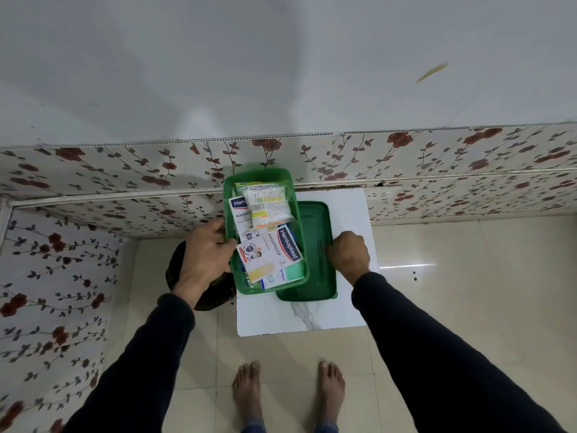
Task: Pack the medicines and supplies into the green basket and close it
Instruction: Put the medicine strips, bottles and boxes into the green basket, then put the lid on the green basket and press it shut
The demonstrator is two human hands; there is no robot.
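The green basket (230, 195) stands on a small white table (349, 214), filled with supplies. A pack of cotton swabs (265, 201) lies on top at the far end. Two Hansaplast plaster boxes (282, 246) and a pale green box (292, 271) lie nearer to me. My left hand (206, 254) grips the basket's left rim. The green lid (318, 245) lies flat to the right of the basket, partly under it. My right hand (348, 253) is closed on the lid's right edge.
A dark round object (175, 273) sits on the floor left of the table, mostly behind my left hand. A floral-patterned ledge (125, 170) runs behind the table. My bare feet (287, 392) stand on the tiled floor in front.
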